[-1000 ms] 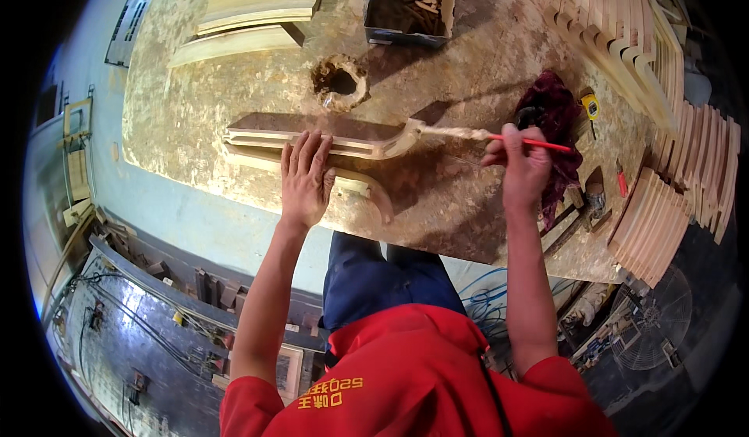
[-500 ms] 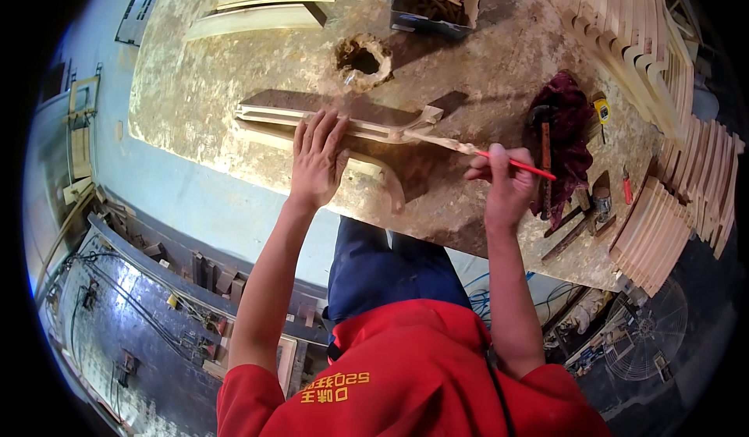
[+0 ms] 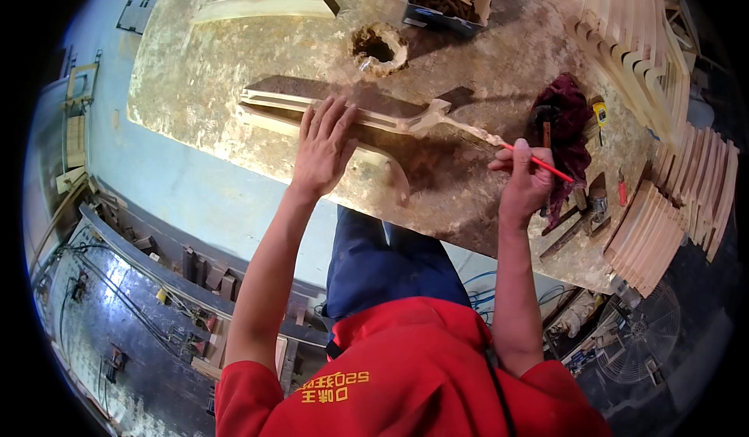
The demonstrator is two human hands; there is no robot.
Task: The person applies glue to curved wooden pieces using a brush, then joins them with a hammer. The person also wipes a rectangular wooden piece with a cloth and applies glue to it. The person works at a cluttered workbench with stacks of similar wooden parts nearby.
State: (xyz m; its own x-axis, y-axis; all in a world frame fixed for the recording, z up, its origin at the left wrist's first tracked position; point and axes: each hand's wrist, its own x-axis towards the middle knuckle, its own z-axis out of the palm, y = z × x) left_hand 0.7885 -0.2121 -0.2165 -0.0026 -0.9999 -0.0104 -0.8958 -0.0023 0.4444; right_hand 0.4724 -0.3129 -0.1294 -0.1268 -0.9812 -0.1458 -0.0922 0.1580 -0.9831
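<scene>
A pale wooden piece [image 3: 382, 119] with a flared right end lies on the worn workbench [image 3: 195, 70]. My left hand [image 3: 324, 144] rests over it, fingers stretched out and palm down. Between the pinched fingers of my right hand [image 3: 527, 179] is a thin red-handled brush [image 3: 558, 171], its long front part coated in lumpy tan stuff. The brush's tip reaches the flared end of the piece; the exact contact is too small to tell. A second, curved wooden piece [image 3: 386, 170] lies nearer to me, partly hidden by my left hand.
An open box [image 3: 438, 25] of small wooden pegs stands at the back, near a crusty ring [image 3: 399, 51] with a dark hollow. To the right lie a maroon cloth [image 3: 573, 117], a hammer [image 3: 545, 133] and a yellow tape measure [image 3: 600, 112]. Stacked wooden strips [image 3: 646, 230] line the right edge.
My right hand and the brush have shifted right; the tip has gone from the piece's front edge to its flared end. My left hand stays spread on the wood. The view has shifted slightly.
</scene>
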